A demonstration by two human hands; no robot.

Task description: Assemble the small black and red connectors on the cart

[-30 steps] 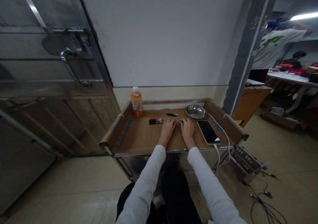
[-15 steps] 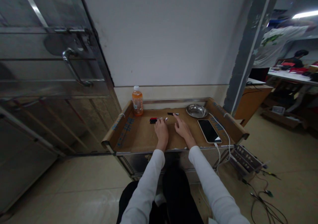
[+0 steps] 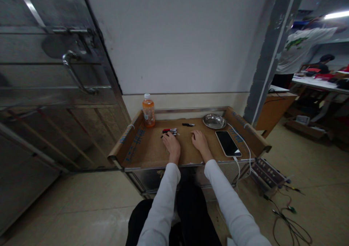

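Note:
On the cardboard-lined cart top, a red lighter [image 3: 168,130] lies in a small row with black, silver-ended ones beside it. My left hand [image 3: 172,147] is at the near side of this row, its fingers closed on a black lighter [image 3: 162,136] that they partly cover. Farther back, a single black lighter [image 3: 187,124] with a silvery end lies apart. My right hand [image 3: 200,142] rests on the cardboard in front of that one, fingers loosely bent and apart, with nothing visible in them.
An orange drink bottle [image 3: 148,111] stands at the back left. To the right are a shallow metal bowl [image 3: 214,121] and a phone [image 3: 228,143] on a white cable [image 3: 247,144]. Raised cardboard sides [image 3: 124,144] border the cart. A person [image 3: 296,49] stands at far right.
My left hand has shifted left along the row of lighters. My right hand has drawn its fingers back from the lone black lighter, which now lies uncovered. The view has turned slightly.

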